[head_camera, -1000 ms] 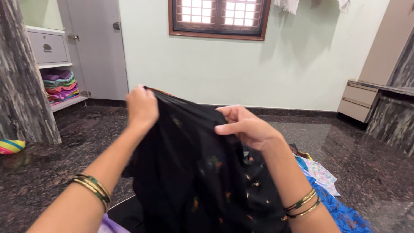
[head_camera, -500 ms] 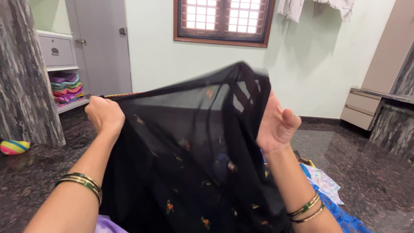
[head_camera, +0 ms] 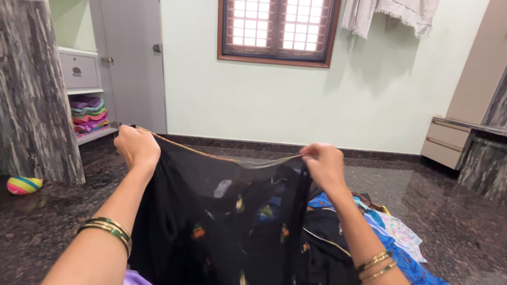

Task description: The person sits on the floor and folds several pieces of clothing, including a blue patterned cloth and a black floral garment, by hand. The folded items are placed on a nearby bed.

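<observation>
A sheer black cloth (head_camera: 222,221) with small coloured motifs and a thin gold border hangs in front of me, stretched out by its top edge. My left hand (head_camera: 136,146) grips the upper left corner in a closed fist. My right hand (head_camera: 325,164) pinches the edge further right, fingers closed on the fabric. The edge sags slightly between the two hands. Bangles circle both wrists. The lower part of the cloth drops out of view.
More clothes, blue and patterned (head_camera: 391,237), lie on the dark stone floor (head_camera: 454,221) under my right arm. A striped ball (head_camera: 24,184) rests by a marble pillar (head_camera: 34,89) at left. Shelves with folded fabrics (head_camera: 88,113) stand beside a grey door (head_camera: 132,58). A drawer unit (head_camera: 446,141) sits at right.
My hands have moved apart and lowered, spreading the cloth's top edge flat. Earlier the fabric was bunched and then lifted high; now it hangs open between both hands.
</observation>
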